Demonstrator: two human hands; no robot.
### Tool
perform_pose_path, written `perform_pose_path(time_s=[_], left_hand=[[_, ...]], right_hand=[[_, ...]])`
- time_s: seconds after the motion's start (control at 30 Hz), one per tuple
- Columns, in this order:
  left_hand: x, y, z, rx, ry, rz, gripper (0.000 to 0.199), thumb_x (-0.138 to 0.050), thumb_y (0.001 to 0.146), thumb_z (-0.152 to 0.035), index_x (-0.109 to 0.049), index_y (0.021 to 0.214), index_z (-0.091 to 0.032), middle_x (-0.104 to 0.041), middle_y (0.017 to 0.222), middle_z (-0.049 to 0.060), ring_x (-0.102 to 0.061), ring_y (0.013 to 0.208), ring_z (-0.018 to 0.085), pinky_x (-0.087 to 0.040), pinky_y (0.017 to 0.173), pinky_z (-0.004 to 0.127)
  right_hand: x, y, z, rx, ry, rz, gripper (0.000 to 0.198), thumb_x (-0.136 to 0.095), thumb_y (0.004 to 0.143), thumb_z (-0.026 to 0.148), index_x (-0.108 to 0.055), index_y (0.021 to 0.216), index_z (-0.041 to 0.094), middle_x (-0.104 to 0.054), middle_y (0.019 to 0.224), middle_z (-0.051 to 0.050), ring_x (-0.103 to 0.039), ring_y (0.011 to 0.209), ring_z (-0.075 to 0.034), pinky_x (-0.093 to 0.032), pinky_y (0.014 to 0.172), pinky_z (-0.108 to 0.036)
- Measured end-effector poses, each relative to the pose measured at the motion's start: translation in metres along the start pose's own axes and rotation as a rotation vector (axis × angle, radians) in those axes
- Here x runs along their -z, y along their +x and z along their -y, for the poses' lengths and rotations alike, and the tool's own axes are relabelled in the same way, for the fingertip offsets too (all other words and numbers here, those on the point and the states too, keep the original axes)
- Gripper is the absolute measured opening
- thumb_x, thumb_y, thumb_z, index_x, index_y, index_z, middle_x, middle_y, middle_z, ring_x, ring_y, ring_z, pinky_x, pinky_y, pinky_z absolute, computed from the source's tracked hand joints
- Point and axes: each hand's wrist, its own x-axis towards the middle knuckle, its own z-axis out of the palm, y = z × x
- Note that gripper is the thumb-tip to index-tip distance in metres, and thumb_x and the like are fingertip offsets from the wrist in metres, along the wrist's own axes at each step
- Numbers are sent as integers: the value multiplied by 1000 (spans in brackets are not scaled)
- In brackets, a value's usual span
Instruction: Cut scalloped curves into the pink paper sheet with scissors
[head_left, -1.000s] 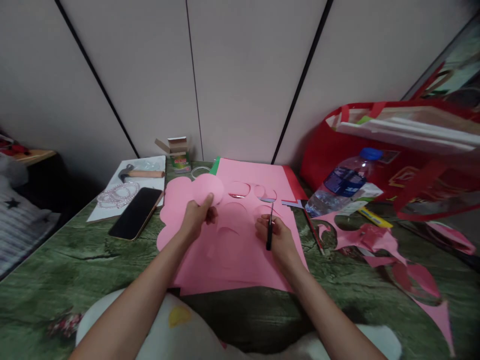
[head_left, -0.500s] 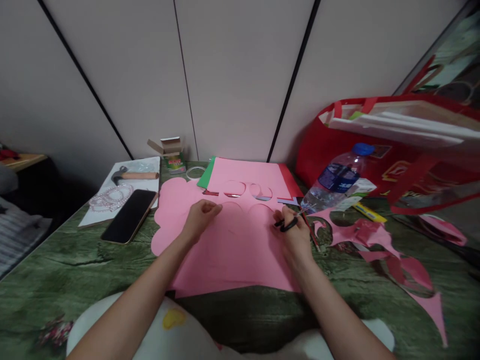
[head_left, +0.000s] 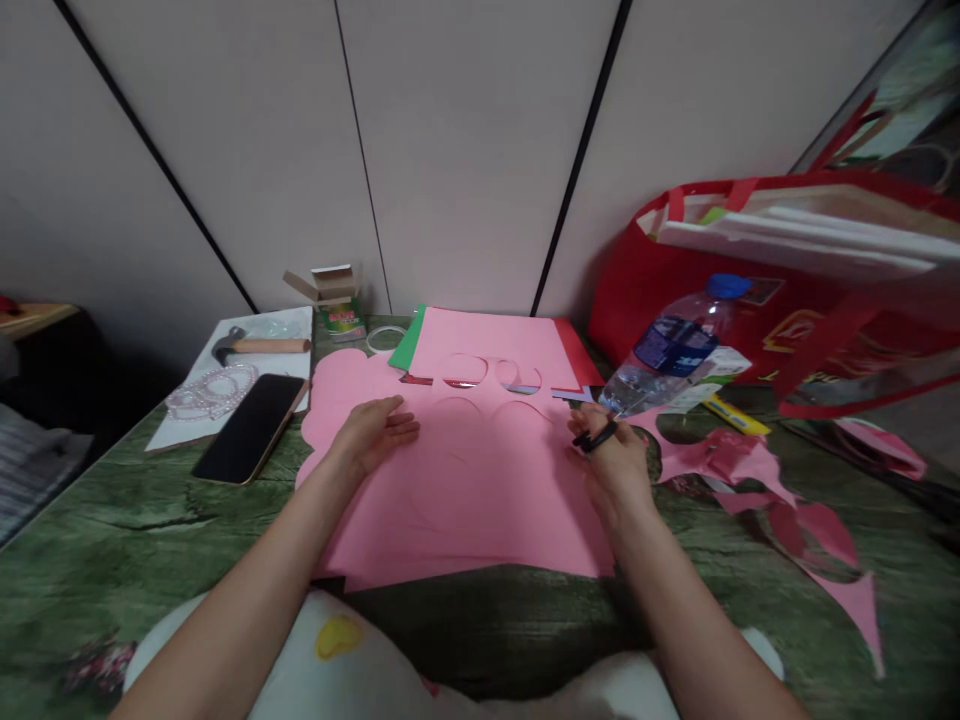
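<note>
A large pink paper sheet (head_left: 480,500) with round openings cut in its far part lies in front of me. My left hand (head_left: 379,432) rests over its left side, fingers extended and a little apart, with nothing in them. By the sheet's right edge, my right hand (head_left: 611,450) is closed around scissors (head_left: 598,436); their black handles show at the fingers, and the blades are hard to make out. Under the sheet's left side sits a scalloped pink paper piece (head_left: 330,390). Beyond it, a stack of coloured paper (head_left: 487,335) shows pink, green and red.
To the left are a phone (head_left: 251,428), a hammer (head_left: 262,346), beaded strands (head_left: 214,390) and an opened small box (head_left: 341,312). A water bottle (head_left: 671,345) leans by a red bag (head_left: 645,270). Pink paper scraps (head_left: 757,475) lie at the right near a yellow strip (head_left: 735,414).
My left hand has moved left and its fingers have opened out. My right hand, still holding the scissors, has shifted right to the sheet's edge.
</note>
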Motion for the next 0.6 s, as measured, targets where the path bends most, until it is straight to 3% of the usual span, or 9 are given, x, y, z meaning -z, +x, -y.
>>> perform_pose_path(time_s=[0.27,0.6], left_hand=[[-6,-4,5,120,-6,80,15,-52,75,-17,-48,89,-12,-59,73,13,-64,65,24,-51,64,45],[-10,-8,12,68,49,165,13,-55,72,-16,-52,83,-10,-63,70,12,-63,59,19,-51,62,36]], right_hand=[[1,2,-1,-126,-17,121,19,-66,60,30,-52,70,22,-60,58,4,-58,52,-12,-50,46,-26],[-4,-8,-12,53,-129,261,44,-74,45,28,-48,80,22,-58,69,4,-58,56,-13,-50,46,-27]])
